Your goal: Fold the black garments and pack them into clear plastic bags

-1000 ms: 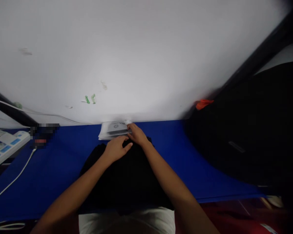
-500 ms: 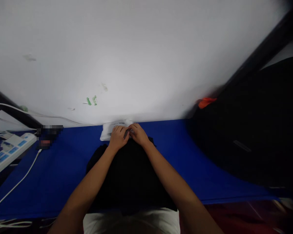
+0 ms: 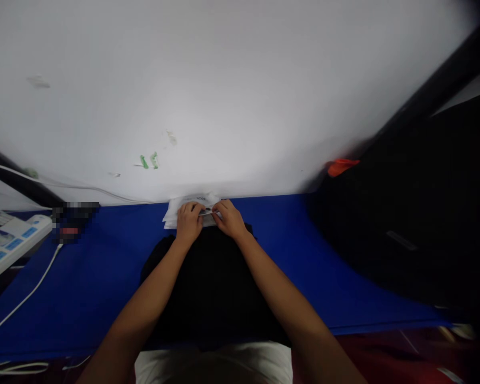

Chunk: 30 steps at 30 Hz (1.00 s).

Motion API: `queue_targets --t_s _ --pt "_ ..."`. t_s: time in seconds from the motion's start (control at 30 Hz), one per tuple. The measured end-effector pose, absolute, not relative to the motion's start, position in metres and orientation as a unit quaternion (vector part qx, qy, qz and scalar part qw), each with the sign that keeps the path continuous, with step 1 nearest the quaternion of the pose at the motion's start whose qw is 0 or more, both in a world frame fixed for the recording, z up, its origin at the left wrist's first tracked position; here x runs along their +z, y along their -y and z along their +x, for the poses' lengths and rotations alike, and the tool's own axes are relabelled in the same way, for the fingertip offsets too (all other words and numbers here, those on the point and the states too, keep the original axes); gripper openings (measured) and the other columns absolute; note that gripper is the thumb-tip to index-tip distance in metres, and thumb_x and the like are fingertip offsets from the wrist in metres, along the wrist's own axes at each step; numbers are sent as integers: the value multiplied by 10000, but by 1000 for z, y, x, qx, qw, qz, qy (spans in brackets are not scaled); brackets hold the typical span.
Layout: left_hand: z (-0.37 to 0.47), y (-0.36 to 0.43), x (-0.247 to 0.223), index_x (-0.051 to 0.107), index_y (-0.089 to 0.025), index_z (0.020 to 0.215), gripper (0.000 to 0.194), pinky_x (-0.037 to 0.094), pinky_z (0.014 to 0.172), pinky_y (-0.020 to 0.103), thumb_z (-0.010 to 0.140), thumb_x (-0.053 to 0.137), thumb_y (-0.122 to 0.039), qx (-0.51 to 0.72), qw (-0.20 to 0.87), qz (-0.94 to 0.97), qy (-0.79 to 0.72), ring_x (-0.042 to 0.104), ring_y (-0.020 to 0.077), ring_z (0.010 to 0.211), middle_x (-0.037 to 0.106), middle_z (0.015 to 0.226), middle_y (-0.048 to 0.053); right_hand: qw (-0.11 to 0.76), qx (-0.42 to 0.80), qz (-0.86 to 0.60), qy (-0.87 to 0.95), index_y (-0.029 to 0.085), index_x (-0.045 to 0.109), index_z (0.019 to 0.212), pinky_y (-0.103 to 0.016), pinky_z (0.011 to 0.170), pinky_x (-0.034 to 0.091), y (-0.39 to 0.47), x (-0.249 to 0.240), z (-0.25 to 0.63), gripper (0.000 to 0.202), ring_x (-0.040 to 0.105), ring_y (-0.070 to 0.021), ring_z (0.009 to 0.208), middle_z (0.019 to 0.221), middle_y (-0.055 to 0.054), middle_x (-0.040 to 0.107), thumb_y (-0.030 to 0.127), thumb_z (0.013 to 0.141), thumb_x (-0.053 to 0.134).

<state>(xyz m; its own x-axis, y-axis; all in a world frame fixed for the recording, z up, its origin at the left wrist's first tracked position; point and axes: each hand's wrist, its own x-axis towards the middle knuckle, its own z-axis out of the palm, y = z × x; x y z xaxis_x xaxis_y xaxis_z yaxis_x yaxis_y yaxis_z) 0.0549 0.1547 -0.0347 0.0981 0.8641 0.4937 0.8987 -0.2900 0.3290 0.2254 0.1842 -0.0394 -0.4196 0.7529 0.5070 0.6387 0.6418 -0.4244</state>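
Observation:
White plastic bags (image 3: 171, 216) with dark print lie in a flat stack against the wall, at the back of the blue surface. My left hand (image 3: 190, 221) is closed on the near edge of the top bag, fingers bent. My right hand (image 3: 229, 217) pinches the same edge just to the right. Between the hands the edge is lifted a little, with a small dark spot showing. Black folded cloth (image 3: 214, 288) lies in front of the bags, under and between my forearms.
A white power strip (image 3: 16, 242) with cables sits at the left, beside a blurred dark object (image 3: 76, 221). A large black item (image 3: 404, 213) covers the right side, with an orange piece (image 3: 342, 167) at its edge. The white wall (image 3: 240, 106) rises behind the blue surface (image 3: 104, 277).
My hands have spread slightly apart, and more of the white bag shows between and beneath them. The whole view has shifted a little.

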Motion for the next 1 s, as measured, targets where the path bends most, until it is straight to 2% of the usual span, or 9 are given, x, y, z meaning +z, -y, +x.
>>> queue_targets --t_s 0.2,0.43,0.6,0.77,1.0 --pt "52 -159 -38 639 -237 1052 312 418 978 418 806 534 -78 -321 5 -743 587 510 274 1098 606 1117 77 355 95 -424 828 209 585 952 -347 814 476 -187 -42 226 101 523 -252 991 987 -89 608 186 873 527" --pt "51 -159 -38 632 -240 1037 299 423 941 422 796 551 -84 -321 21 -739 592 514 284 1078 617 1099 75 396 121 -404 816 203 567 911 -346 830 477 -197 -53 226 175 548 -227 936 927 -79 594 90 821 468" --pt "51 -160 -39 617 -236 1021 303 429 913 431 764 580 -79 -335 39 -732 592 529 296 1062 628 1064 80 445 134 -374 802 208 568 911 -337 800 499 -199 -57 225 137 592 -211 878 893 -72 617 133 836 481" --pt "51 -160 -39 613 -225 981 214 434 895 436 779 628 -158 -361 44 -724 586 536 302 1029 635 1022 78 489 150 -360 781 217 565 947 -330 773 527 -197 -56 225 119 638 -195 837 907 -65 654 192 865 482" --pt "53 -159 -41 634 -209 982 138 437 925 411 851 622 -250 -402 64 -753 517 543 262 1014 624 1034 80 492 152 -317 796 218 560 893 -329 789 526 -191 -50 225 69 658 -192 866 931 -67 680 242 868 500"
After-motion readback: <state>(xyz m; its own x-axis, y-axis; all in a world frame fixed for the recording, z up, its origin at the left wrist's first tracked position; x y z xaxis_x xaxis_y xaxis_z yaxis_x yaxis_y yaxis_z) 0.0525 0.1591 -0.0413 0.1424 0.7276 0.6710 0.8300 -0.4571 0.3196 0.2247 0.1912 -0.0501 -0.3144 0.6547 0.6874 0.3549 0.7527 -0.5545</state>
